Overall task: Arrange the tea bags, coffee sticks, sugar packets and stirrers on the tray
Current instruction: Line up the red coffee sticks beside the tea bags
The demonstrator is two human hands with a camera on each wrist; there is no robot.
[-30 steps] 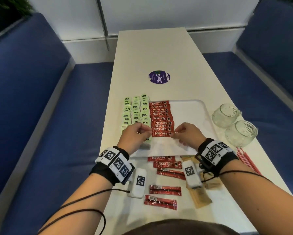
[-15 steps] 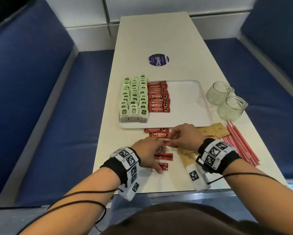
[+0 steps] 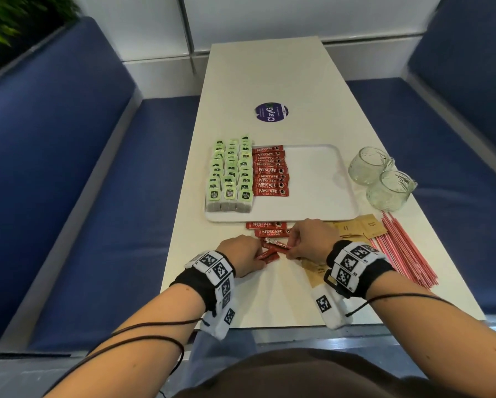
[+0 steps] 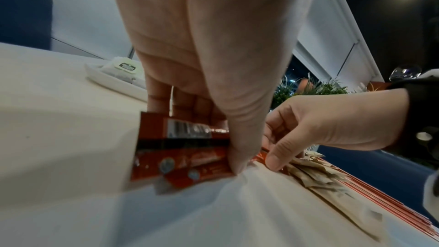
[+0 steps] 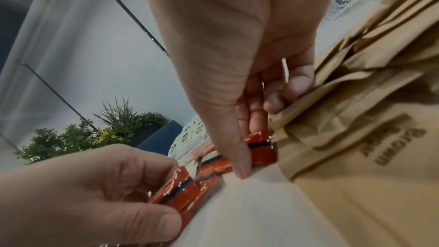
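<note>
A white tray (image 3: 321, 196) carries rows of green tea bags (image 3: 231, 173) at its left and a column of red coffee sticks (image 3: 270, 170) beside them. Two more coffee sticks (image 3: 269, 231) lie on the table in front of the tray. Just nearer, my left hand (image 3: 259, 255) and right hand (image 3: 291, 251) pinch opposite ends of a small bundle of red coffee sticks (image 3: 272, 249) low over the table. The wrist views show the thumb and fingers of each hand closed on that bundle (image 4: 180, 157) (image 5: 259, 149). Brown sugar packets (image 3: 358, 228) and red stirrers (image 3: 404, 254) lie to the right.
Two glass cups (image 3: 369, 165) (image 3: 390, 191) stand at the tray's right edge. A purple round sticker (image 3: 271, 112) lies farther up the table. Blue bench seats flank the narrow table. More sugar packets (image 5: 356, 138) lie under my right wrist.
Both hands left the coffee column on the tray and came back to the loose sticks near the table's front. They have since gathered several of those sticks into one bundle between them.
</note>
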